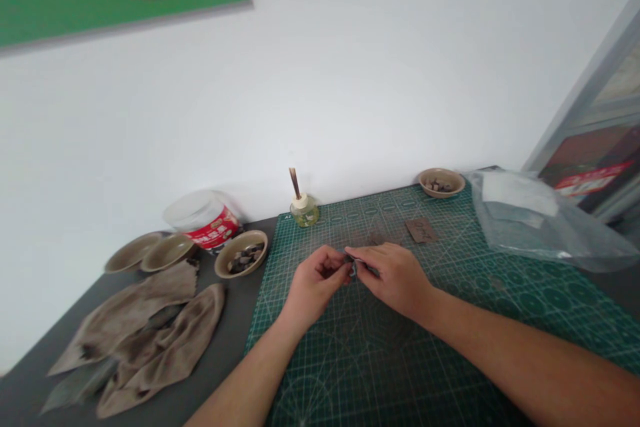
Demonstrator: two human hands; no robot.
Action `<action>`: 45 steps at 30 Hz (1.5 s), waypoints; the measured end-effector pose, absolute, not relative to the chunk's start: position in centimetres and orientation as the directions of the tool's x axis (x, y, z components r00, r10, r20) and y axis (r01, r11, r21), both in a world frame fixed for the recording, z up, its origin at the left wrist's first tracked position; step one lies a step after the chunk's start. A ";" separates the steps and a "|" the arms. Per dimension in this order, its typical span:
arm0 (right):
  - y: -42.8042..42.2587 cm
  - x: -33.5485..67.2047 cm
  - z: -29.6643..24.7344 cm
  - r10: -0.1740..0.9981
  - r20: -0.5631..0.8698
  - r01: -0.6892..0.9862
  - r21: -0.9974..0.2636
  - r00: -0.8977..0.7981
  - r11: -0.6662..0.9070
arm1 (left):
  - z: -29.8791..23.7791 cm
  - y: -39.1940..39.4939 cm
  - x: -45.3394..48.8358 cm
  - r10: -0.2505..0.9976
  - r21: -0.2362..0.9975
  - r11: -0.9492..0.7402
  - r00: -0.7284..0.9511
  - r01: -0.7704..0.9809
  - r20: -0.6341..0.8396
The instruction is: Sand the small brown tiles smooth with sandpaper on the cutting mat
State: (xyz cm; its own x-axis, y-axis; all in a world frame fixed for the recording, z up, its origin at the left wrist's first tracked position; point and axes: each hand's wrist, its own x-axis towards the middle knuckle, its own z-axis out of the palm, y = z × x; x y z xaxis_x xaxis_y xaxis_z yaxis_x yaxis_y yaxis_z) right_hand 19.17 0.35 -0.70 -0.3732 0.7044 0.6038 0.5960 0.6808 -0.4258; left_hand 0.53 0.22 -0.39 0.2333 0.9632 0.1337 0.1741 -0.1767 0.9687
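Observation:
Above the green cutting mat, my left hand and my right hand meet at the fingertips. My left thumb and fingers are closed in a pinch on something small that the fingers mostly hide. Between the thumb and fingers of my right hand shows the edge of a thin dark flat piece; I cannot tell what it is. A tiny light-blue bit peeks out between the two hands. Behind them on the mat lies a brown square with writing, like a scrap of sandpaper.
Left of the mat are a bowl of dark chips, stacked tan bowls, a red-labelled tub and brown cloths. At the back stand a reed diffuser and another bowl. A clear plastic bag lies right.

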 end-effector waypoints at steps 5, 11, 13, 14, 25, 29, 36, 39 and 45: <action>0.3 19.1 -0.6 0.705 0.599 0.591 -0.429 -0.379 0.683 | -0.4 0.2 0.5 0.960 0.973 -0.175 0.247 0.153 0.134; 0.2 19.0 -0.6 0.710 0.579 0.583 -0.437 -0.401 0.685 | -0.3 0.2 0.5 0.958 0.970 -0.176 0.256 0.166 0.130; 0.1 19.0 -0.6 0.708 0.574 0.582 -0.432 -0.412 0.689 | -0.3 0.1 0.5 0.958 0.970 -0.175 0.257 0.170 0.128; 0.1 19.0 -0.6 0.708 0.572 0.583 -0.430 -0.414 0.689 | -0.3 0.1 0.5 0.958 0.970 -0.173 0.257 0.170 0.126; 0.2 19.1 -0.7 0.696 0.585 0.599 -0.400 -0.415 0.694 | -0.4 0.3 0.5 0.965 0.977 -0.157 0.232 0.144 0.121; 0.2 19.1 -0.7 0.679 0.588 0.594 -0.376 -0.440 0.711 | -0.2 0.2 0.5 0.966 0.975 -0.171 0.222 0.142 0.137; 0.3 19.1 -0.9 0.670 0.594 0.592 -0.367 -0.444 0.718 | 0.0 0.1 0.7 0.971 0.976 -0.163 0.201 0.147 0.132; 0.3 19.1 -0.9 0.671 0.589 0.590 -0.369 -0.450 0.719 | 0.0 0.1 0.8 0.974 0.976 -0.155 0.189 0.150 0.125; 0.3 19.1 -0.9 0.666 0.595 0.597 -0.354 -0.450 0.720 | 0.2 0.1 0.8 0.974 0.979 -0.148 0.190 0.142 0.120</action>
